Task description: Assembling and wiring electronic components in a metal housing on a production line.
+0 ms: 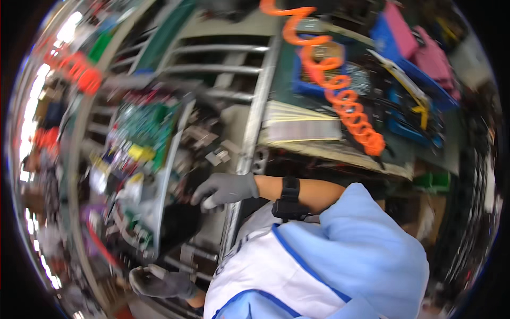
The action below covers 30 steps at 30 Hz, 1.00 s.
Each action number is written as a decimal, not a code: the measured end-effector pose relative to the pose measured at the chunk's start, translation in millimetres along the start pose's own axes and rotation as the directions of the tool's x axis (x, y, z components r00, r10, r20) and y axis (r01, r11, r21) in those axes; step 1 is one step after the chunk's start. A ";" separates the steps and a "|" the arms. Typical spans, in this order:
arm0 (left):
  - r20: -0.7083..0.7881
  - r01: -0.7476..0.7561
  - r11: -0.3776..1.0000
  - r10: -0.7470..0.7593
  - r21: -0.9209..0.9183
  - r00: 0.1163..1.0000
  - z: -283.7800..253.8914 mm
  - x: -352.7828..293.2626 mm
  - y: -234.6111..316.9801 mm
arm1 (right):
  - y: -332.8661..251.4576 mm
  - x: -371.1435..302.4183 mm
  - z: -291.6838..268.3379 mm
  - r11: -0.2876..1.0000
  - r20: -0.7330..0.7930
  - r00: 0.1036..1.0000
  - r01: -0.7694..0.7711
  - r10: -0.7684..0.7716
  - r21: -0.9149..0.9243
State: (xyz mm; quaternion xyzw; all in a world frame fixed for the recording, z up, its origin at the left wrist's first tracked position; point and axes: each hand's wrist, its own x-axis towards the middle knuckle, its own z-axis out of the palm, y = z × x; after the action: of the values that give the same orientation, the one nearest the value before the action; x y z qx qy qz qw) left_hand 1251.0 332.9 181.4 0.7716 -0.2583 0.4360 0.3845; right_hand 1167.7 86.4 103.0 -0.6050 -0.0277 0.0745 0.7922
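Here the right hand, in a grey glove, sits at the centre of the frame with its fingers curled down over the dark edge of a metal chassis; the fingers look closed onto that edge, though motion blur hides how firmly they pinch. That placement suggests the hand is steadying the unit from its near side. A black wrist strap circles the bare forearm just behind the glove (likely an anti-static band, given the electronics).

The left hand, also gloved, lies at the lower left of the frame below the chassis, with fingers bent; whether it grips anything cannot be told.

The chassis fills the left-centre of the picture, tilted, and carries a green circuit board in its upper part, with coloured wires beside it. It rests on a roller conveyor whose rails run toward the top of the frame, which would let heavy units slide along.

In the upper right an orange coiled hose hangs over a bench with blue bins.
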 end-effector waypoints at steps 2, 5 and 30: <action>0.479 -0.008 0.975 0.117 -0.224 0.870 26.4 -7.9 16.9 | 25.6 -69.9 -34.8 1.000 -0.363 0.932 -0.019 0.011 -0.018; 0.882 0.058 0.909 0.384 -0.413 0.272 102.7 -24.0 71.1 | 51.1 -168.2 -73.4 0.963 -0.749 0.626 -0.263 0.218 0.061; 0.223 -0.267 0.109 0.866 -0.958 -0.447 405.1 -291.2 512.5 | 94.8 -327.3 -217.9 0.192 -0.930 -0.048 -0.981 -0.364 -0.025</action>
State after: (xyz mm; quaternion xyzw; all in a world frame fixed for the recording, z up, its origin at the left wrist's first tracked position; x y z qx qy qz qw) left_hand 925.3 -272.8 -15.1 0.3524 -0.9312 -0.0809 -0.0459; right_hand 865.8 -146.8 -31.2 -0.7441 0.6619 -0.0884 0.0198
